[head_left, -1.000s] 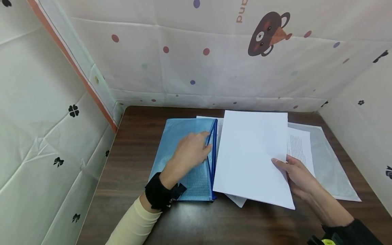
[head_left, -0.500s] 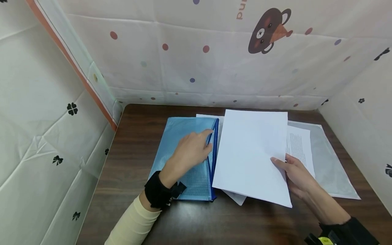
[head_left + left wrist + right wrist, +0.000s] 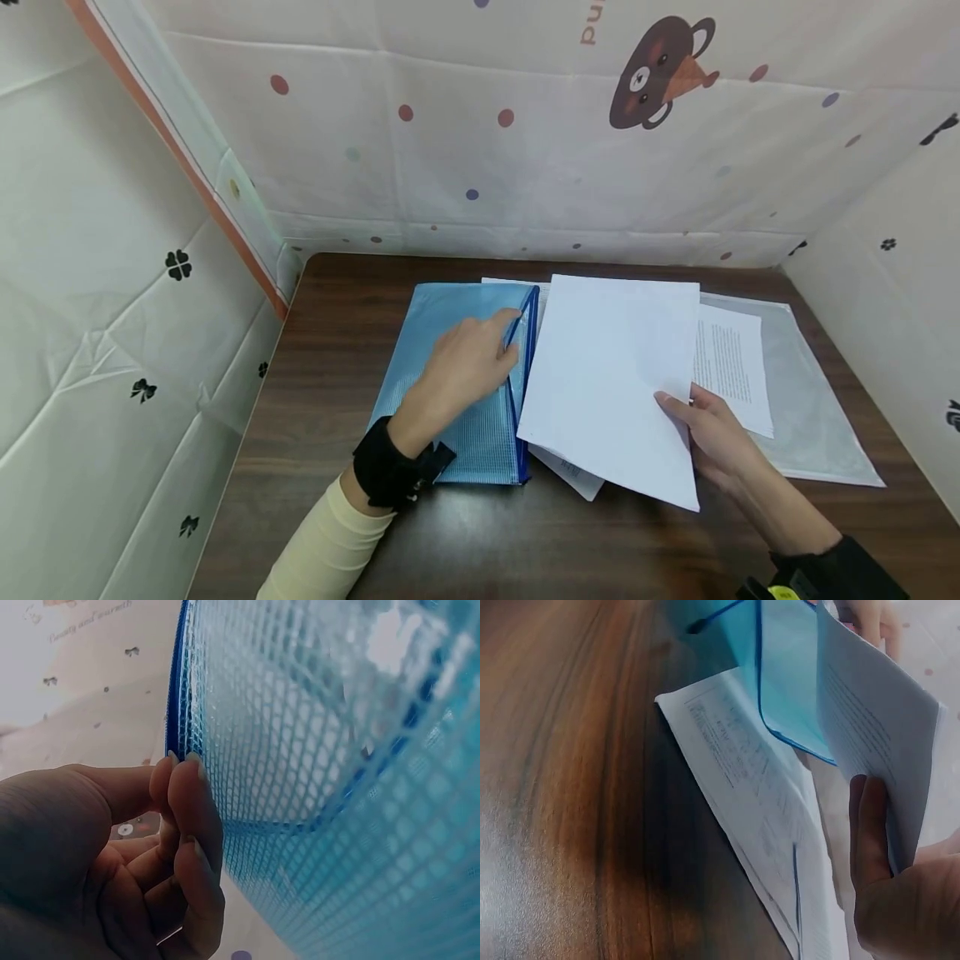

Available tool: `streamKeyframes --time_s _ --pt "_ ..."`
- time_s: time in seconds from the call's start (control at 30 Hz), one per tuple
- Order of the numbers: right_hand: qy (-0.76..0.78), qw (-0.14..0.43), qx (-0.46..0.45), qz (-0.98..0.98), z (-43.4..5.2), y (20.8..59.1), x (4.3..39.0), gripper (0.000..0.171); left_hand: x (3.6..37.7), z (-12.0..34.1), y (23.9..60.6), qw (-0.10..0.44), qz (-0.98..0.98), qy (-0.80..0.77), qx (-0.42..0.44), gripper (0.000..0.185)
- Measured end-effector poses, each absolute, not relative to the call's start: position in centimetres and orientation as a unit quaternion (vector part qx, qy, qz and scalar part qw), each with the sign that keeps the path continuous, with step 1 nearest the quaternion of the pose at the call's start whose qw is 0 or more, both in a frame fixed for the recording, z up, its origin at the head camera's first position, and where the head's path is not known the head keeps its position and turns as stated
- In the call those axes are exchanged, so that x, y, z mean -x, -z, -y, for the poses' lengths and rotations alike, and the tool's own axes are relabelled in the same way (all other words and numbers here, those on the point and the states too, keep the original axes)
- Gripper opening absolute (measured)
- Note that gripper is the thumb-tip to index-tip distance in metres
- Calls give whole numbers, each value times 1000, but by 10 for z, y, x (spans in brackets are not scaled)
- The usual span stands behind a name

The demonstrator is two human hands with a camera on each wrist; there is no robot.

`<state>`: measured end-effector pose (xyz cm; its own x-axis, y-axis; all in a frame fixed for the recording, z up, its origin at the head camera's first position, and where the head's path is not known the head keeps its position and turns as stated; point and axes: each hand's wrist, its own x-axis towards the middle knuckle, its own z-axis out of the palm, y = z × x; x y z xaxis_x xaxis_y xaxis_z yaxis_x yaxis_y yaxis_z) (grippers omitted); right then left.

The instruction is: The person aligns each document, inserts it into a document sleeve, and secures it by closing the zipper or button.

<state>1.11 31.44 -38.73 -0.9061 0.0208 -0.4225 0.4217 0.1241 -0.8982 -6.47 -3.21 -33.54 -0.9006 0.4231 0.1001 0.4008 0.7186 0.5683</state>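
My left hand (image 3: 467,358) pinches the dark-blue opening edge of a light-blue mesh zipper pouch (image 3: 427,312). In the left wrist view thumb and fingertips meet on the edge of the pouch (image 3: 277,742), and its mesh side spreads off to the right. My right hand (image 3: 716,433) grips a thin stack of white paper (image 3: 611,375) by its right edge, thumb on top and fingers beneath. Printed text shows on the underside of the paper stack (image 3: 862,724) in the right wrist view. The stack is tilted above the table, its left edge beside the pouch's gaping mouth.
More printed sheets (image 3: 573,475) lie on the dark wooden table (image 3: 315,350) under the held stack. To the right, a translucent pale folder (image 3: 810,417) lies flat with a printed sheet (image 3: 731,367) over it. Printed white sheeting (image 3: 450,150) walls the back and sides.
My right hand has shifted slightly left with the paper stack, closer to the pouch. The left hand keeps its pinch, and the pouch's opening edge has moved a little to the right.
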Motion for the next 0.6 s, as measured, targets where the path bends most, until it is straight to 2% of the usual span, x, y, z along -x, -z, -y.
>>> streamKeyframes --time_s 0.23,0.6 --pt "632 139 -147 -748 -318 386 -14 55 66 35 332 19 -926 -310 -216 48" --pt "648 165 -110 -735 -314 380 -22 49 66 30 337 11 -934 -281 -222 45"
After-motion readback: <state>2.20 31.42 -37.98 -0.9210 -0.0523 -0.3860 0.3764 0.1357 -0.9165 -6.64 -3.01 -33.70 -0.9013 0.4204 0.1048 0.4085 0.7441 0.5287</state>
